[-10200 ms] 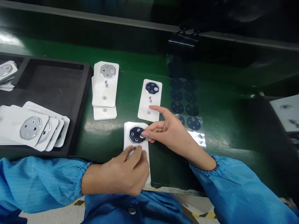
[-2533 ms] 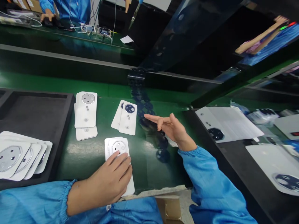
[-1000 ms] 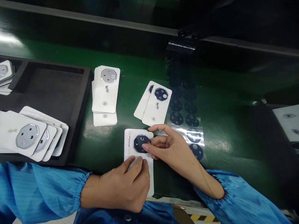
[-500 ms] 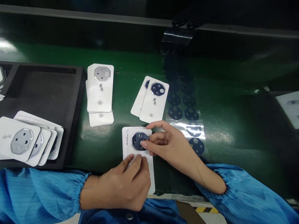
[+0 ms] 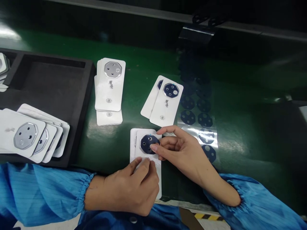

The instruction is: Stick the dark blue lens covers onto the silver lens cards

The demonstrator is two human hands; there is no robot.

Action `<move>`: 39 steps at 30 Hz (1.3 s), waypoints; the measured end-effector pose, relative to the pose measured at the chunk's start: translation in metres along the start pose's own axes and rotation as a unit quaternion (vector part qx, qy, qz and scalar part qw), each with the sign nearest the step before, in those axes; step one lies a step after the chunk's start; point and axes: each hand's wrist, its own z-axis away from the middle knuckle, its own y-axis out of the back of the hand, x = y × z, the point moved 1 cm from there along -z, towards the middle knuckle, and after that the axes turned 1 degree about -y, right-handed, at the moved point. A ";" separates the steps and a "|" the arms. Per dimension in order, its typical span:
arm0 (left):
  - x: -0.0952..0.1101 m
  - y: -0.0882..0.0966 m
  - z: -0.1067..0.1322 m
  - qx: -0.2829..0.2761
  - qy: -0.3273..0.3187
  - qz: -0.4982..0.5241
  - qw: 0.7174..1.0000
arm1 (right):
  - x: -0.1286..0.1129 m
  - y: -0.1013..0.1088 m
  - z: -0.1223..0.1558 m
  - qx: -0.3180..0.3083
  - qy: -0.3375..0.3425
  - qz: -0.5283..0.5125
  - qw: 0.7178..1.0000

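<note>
The left hand point(image 5: 124, 188) presses its fingers down on a white card point(image 5: 138, 152), the half-curled right hand point(image 5: 184, 153) has a fingertip on the dark octagonal disc point(image 5: 149, 143) atop it; beyond, a finished-looking dark-disc card point(image 5: 165, 105), a film sheet of dark discs point(image 5: 199, 118) with several left, and stacked silver-disc cards point(image 5: 110, 86).

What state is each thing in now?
left hand, fingers resting on white card
right hand, fingertip touching dark octagonal piece
white card, flat on another card
card stack, fanned, silver piece on top
black foam tray, cards fanned on it
film sheet, dark discs in two rows
</note>
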 end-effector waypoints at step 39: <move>0.002 -0.004 0.000 0.008 0.015 0.022 1.000 | 0.004 0.000 0.002 0.005 0.034 0.007 0.999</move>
